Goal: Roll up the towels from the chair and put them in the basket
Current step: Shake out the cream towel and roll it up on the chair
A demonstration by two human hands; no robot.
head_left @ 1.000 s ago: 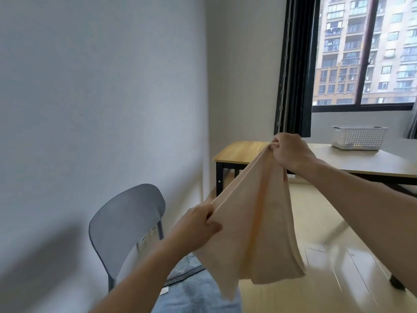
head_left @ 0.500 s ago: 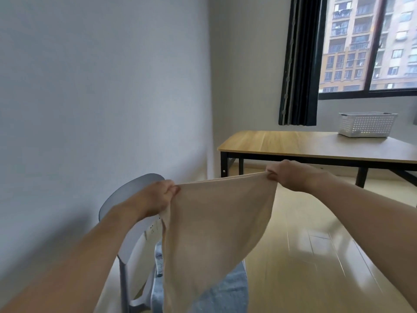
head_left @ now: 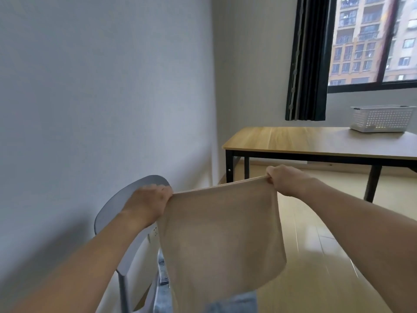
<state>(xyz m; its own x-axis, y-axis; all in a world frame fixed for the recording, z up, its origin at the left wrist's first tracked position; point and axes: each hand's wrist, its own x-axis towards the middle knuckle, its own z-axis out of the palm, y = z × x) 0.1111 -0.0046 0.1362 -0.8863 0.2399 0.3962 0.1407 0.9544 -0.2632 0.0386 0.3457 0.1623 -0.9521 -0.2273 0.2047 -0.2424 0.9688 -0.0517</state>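
Observation:
A beige towel (head_left: 222, 240) hangs spread out flat in the air in front of me. My left hand (head_left: 150, 199) pinches its upper left corner and my right hand (head_left: 286, 180) pinches its upper right corner, so the top edge is stretched taut between them. Below it, a blue towel (head_left: 232, 303) lies on the grey chair (head_left: 126, 204), mostly hidden by the beige one. The white perforated basket (head_left: 381, 118) stands on the far right of the wooden table (head_left: 304, 138).
A white wall runs along the left, close behind the chair. Black curtains (head_left: 306, 59) hang beside the window at the back. Light wooden floor (head_left: 327, 256) stretches between me and the table, whose black legs stand ahead.
The towel went from hanging bunched and slanted to spread flat. My left hand rose and moved left, my right hand dropped, and the top edge is now level and taut.

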